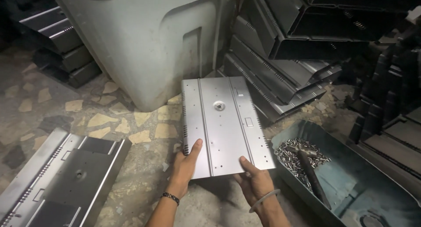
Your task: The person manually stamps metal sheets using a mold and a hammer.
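I hold a flat grey sheet-metal panel [223,124] in front of me, above the floor. It has two raised ribs along its length, a round fitting near the middle, and small holes down both sides. My left hand [186,165] grips its near left corner, thumb on top. My right hand [254,183] grips the near edge on the right, thumb on the panel face. A dark bracelet sits on my left wrist and a pale bangle on my right.
A similar metal panel [66,179] lies on the stone-chip floor at lower left. A grey tray [372,183] at right holds a heap of small metal parts [298,154] and a hammer [311,174]. Stacked metal panels [280,78] lean behind; a large grey bin [144,38] stands ahead.
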